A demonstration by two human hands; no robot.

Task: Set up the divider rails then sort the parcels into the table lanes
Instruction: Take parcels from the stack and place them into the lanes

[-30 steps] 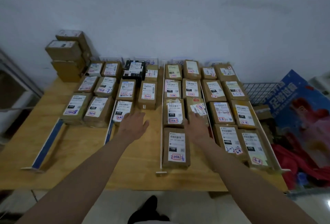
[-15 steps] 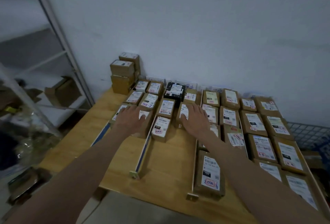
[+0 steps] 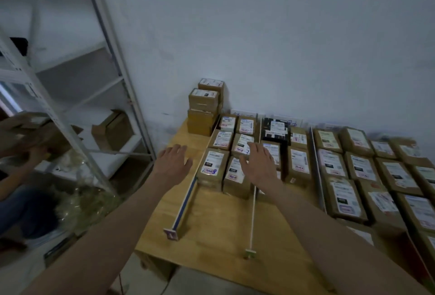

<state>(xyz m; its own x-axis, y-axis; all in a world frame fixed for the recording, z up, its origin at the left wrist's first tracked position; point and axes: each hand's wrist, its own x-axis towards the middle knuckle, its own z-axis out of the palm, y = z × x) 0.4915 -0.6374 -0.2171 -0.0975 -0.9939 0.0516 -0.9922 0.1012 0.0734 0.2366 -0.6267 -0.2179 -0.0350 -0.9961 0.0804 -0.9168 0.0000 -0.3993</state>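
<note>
Several brown parcels with white labels lie in rows on the wooden table [image 3: 211,231], split into lanes by divider rails. A blue-sided rail [image 3: 186,200] runs along the leftmost lane, a thin white rail [image 3: 253,214] is beside it, and a third rail [image 3: 317,172] lies further right. My left hand [image 3: 173,161] hovers open over bare table left of the blue-sided rail. Over the parcels of the left lanes floats my right hand [image 3: 257,164], fingers spread and holding nothing. A labelled parcel [image 3: 211,167] sits between the two hands. One black parcel [image 3: 275,130] lies near the wall.
A stack of brown boxes [image 3: 204,108] stands at the table's far left corner against the wall. A white metal shelving rack [image 3: 113,64] with cardboard boxes stands to the left. Another person [image 3: 21,165] handles a box at the far left edge.
The view has swung left. Both my hands have shifted left along the table, from the middle lanes to the leftmost lanes, staying open.
</note>
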